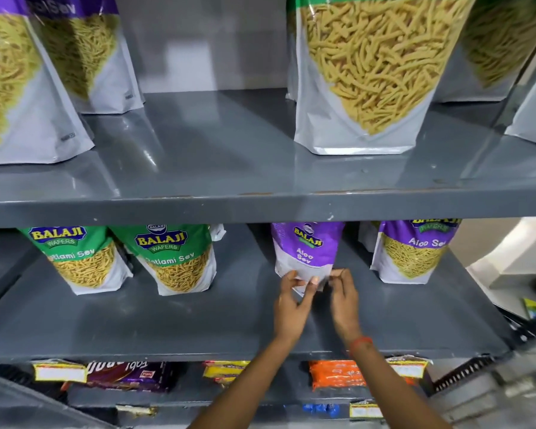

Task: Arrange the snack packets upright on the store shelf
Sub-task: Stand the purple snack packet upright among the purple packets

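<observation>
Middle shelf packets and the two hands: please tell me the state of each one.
Purple Aloo Sev packet in the middle: upright, bottom edge held by both hands.
Left hand: pinching the packet's bottom.
Right hand: pinching the packet's bottom.
Two green Ratlami Sev packets: standing upright, untouched.
Purple Aloo Sev packet on the right: standing upright, untouched.

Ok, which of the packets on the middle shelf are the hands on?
The purple Aloo Sev packet, third from the left. Both hands, left and right, pinch its bottom edge; the two green packets and the other purple one stand untouched.
</observation>
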